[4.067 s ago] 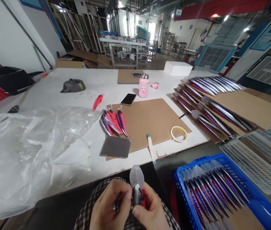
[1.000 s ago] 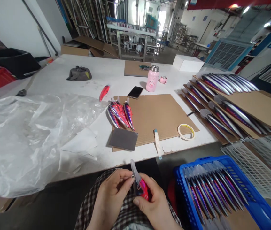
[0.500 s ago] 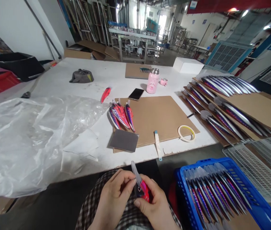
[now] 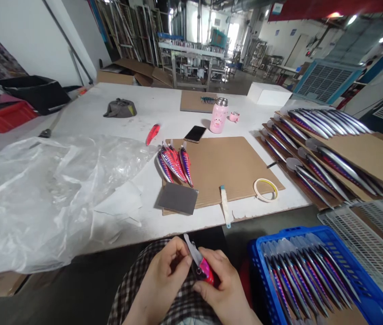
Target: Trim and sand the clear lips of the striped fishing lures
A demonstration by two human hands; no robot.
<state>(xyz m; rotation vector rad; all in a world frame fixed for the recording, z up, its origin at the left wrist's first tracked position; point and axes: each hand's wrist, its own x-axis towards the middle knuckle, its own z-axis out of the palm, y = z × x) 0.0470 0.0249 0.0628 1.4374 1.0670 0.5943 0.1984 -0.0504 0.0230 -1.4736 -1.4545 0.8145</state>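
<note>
Pink fishing lure (image 4: 205,271) with a clear plastic lip (image 4: 191,249), held over the lap: right hand (image 4: 223,291) closed around the body, left hand (image 4: 164,266) pinching near the lip. Blue plastic crate (image 4: 313,231) of striped lures lies just right; pink pig-face flask (image 4: 218,118) stands on the counter (image 4: 289,201).

White worktable (image 4: 164,108) here — crumpled plastic sheeting (image 4: 42,194) on the left, a big cardboard sheet (image 4: 218,167) mid-table, plus a pink bottle (image 4: 218,118), a phone (image 4: 194,134), a red lure (image 4: 152,134) and a gray cloth (image 4: 119,109).
</note>
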